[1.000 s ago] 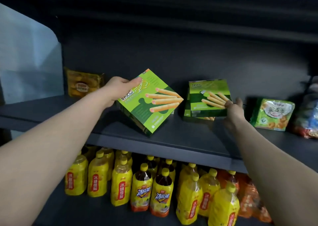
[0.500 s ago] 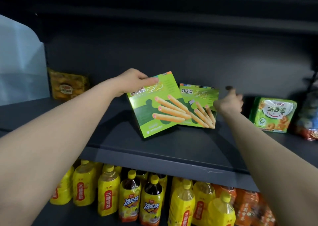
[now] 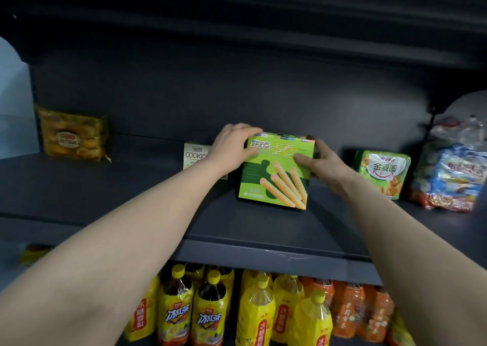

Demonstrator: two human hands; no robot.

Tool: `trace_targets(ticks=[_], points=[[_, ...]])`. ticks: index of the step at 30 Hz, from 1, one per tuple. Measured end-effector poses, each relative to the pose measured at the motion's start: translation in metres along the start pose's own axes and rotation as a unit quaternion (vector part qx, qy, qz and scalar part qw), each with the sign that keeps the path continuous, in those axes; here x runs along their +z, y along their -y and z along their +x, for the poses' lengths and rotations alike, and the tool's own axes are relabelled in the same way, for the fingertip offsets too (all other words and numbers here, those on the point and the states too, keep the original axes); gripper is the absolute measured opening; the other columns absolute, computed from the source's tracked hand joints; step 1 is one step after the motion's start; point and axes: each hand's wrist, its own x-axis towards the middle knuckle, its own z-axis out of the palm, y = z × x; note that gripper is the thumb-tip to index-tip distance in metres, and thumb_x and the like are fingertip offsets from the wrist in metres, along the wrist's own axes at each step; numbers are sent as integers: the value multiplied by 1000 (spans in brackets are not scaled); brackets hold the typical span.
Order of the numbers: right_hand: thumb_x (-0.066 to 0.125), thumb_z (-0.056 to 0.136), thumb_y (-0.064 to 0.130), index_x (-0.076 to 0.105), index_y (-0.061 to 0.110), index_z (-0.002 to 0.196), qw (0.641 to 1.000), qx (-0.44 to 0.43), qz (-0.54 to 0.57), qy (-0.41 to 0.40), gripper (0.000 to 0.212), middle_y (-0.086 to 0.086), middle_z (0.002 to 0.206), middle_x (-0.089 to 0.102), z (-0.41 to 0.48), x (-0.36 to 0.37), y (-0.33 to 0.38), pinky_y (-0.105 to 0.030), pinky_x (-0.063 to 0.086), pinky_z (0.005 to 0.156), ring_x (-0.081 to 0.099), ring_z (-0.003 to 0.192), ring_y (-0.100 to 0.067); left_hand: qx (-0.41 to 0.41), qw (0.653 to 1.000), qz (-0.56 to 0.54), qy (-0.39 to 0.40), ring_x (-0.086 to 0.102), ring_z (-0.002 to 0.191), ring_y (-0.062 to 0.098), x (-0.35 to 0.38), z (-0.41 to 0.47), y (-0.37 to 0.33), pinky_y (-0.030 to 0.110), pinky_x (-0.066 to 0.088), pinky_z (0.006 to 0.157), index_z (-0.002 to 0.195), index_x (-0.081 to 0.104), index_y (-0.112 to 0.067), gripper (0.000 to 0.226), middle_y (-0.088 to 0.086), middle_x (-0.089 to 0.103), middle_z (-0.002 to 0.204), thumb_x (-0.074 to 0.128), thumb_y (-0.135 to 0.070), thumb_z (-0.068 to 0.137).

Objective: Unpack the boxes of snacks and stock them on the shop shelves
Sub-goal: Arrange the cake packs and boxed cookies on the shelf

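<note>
The left hand [image 3: 232, 148] and right hand [image 3: 324, 165] each grip a top corner of the green box [image 3: 274, 179]. It stands up on the dark shelf [image 3: 131, 192], picture facing out, likely so shoppers can see it.

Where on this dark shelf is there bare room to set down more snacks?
Widest bare stretch: between the orange pastry bag and the cookie box. The shelf front before the green box is bare too. Crowded right of it: the ring-snack bag and wrapped packs sit close. Bottles crowd below.
</note>
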Motion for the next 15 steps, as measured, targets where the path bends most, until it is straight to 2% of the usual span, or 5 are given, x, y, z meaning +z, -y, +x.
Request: trace_targets(ticks=[3,6,9,12,15], points=[[63,96,13,33,22,149,997,-21,-69,-13,62,5,111,65,2,1,-1,-28,56,87,65,97,-10,-34,999,-9,-5,42,128,29,7,-14,18,37,35,103,145,44,-29,61,5,48,143,69,-23,89],[63,89,38,30,27,149,981,-14,-192,-40,69,-8,132,54,3,11,3,-42,44,108,58,117,-24,-72,997,9,15,41,132,30,8,-25,27,37,34,106,148,41,-25,62,7,44,146,66,-22,91],[51,96,35,18,19,155,950,-20,-297,-95,69,-19,145,34,0,27,1,-41,35,107,44,128,-39,-90,995,34,37,44,130,29,6,-36,36,36,35,104,147,42,-23,60,7,46,145,65,-24,92],[50,95,32,16,17,156,915,-79,-364,-156,71,-22,145,32,-7,37,-2,-48,36,104,39,128,-46,-89,994,57,36,47,126,30,0,-46,40,36,37,102,146,43,-22,57,8,49,142,63,-25,92],[51,94,29,23,15,154,856,-120,-460,-201,67,-24,147,31,-17,46,1,-53,36,100,38,127,-46,-92,993,73,28,43,131,29,-10,-57,42,37,35,104,147,42,-22,56,6,47,145,61,-24,94]])
